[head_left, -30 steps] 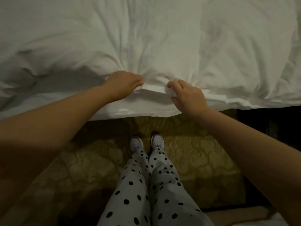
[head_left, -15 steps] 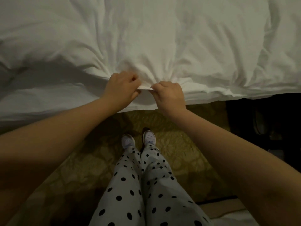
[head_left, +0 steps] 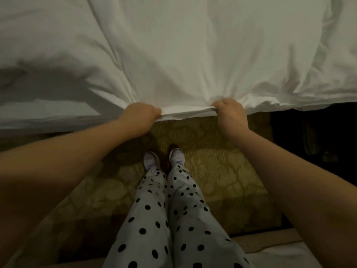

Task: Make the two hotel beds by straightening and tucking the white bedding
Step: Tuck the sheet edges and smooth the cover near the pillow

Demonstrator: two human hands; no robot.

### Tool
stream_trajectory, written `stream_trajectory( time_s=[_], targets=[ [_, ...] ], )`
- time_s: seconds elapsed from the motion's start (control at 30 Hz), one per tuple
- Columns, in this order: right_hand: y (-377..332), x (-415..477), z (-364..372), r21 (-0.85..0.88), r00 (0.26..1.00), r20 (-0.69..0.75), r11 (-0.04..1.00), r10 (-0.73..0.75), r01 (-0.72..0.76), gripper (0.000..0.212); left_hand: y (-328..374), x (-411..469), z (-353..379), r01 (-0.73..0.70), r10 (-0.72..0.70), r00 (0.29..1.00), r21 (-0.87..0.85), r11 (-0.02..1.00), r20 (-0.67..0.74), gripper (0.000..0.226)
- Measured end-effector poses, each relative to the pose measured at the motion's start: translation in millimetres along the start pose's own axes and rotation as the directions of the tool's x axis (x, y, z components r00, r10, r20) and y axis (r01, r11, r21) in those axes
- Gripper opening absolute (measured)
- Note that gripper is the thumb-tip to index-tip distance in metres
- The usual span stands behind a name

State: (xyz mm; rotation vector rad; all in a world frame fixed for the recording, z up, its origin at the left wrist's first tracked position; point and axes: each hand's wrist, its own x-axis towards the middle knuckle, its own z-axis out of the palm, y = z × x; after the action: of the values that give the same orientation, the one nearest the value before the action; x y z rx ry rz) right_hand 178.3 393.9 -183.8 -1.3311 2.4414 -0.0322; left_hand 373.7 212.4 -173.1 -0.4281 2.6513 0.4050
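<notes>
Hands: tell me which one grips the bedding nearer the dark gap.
The right hand; the dark gap lies just past it, while the left hand grips farther away.

One wide head-worn view looks steeply down, close over the white bedding (head_left: pixel 193 55) and carpet (head_left: pixel 222 171).

We're bare-armed from left hand (head_left: pixel 140 117) and right hand (head_left: pixel 231 115) back to the frame's lower corners, and down the bottom centre run our loose pale-grey trousers (head_left: pixel 150 229) scattered with black polka dots, ending in white mesh trainers (head_left: pixel 176 158) tinged lilac.
</notes>
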Motion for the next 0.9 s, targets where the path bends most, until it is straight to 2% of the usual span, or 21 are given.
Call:
stream_trajectory(
  time_s=[0.1,0.23,0.3,0.4,0.47,0.53,0.63,0.8,0.9],
  targets=[
    [-3.1,-14.0,14.1,0.022,0.997,0.061,0.999,0.044,-0.045,0.031,9.9,-2.0,20.4,0.054,-0.055,0.995,0.016,0.998,0.078,0.031],
    [-4.9,-9.2,13.5,-0.034,0.988,0.155,0.999,0.016,-0.011,0.028,6.3,6.9,21.6,0.057,-0.066,0.985,0.059,0.997,0.162,0.028],
    [-1.6,-9.8,12.7,-0.119,0.988,0.152,0.993,0.016,0.003,0.029,7.2,8.7,20.5,0.055,-0.068,0.983,0.083,0.995,0.169,0.026],
    [15.6,-13.3,6.4,-0.181,0.991,0.065,0.978,0.115,-0.102,0.036,1.3,7.2,19.7,0.077,-0.098,0.984,0.141,0.987,0.151,0.024],
    [31.3,-10.9,-1.9,-0.169,0.986,-0.001,0.972,0.166,-0.164,0.038,-8.5,7.3,17.6,0.071,-0.095,0.987,0.178,0.981,0.132,0.024],
    [41.7,-5.5,-6.8,-0.126,0.987,-0.003,0.979,0.16,-0.159,0.034,-17.3,8.2,16.8,0.041,-0.069,0.99,0.221,0.974,0.121,0.024],
    [40.4,-8.0,-1.0,-0.017,0.98,0.088,0.984,0.176,-0.176,0.032,-21.8,6.7,19.5,0.03,-0.064,0.99,0.253,0.967,0.129,0.023],
    [37.5,-15.7,7.0,-0.019,0.944,0.134,0.953,0.301,-0.301,0.034,-21.3,6.5,22.1,0.034,-0.071,0.988,0.251,0.967,0.138,0.02],
    [31.0,-17.7,10.7,-0.05,0.953,0.19,0.971,0.238,-0.233,0.037,-23.3,1.9,26.1,0.009,-0.036,0.989,0.185,0.983,0.14,0.02]
  ],
)
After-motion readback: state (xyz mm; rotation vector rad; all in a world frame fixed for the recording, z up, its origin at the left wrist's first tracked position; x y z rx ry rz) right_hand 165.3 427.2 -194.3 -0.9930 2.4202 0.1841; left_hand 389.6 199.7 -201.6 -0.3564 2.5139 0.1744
